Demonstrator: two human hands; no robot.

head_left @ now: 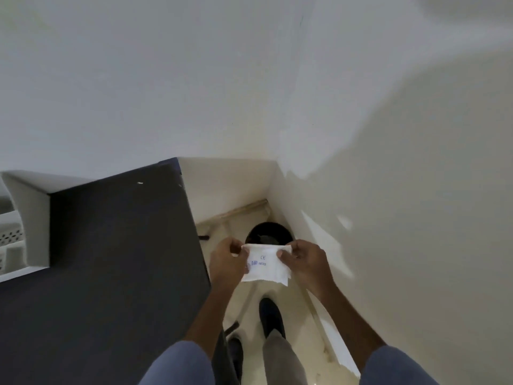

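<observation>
A small white paper packet (pixel 266 269) with blue print hangs between both hands, over the floor. My left hand (pixel 226 262) pinches its upper left corner. My right hand (pixel 305 262) pinches its upper right edge with thumb on the front. Directly beyond the packet, a round black bin (pixel 268 232) stands on the floor in the corner; the packet hides its near rim.
A dark tabletop (pixel 111 259) fills the left, its edge beside my left forearm. White walls (pixel 402 190) close in ahead and on the right. My feet in dark shoes (pixel 270 318) stand on the pale floor in the narrow gap. A white perforated basket (pixel 11 240) sits far left.
</observation>
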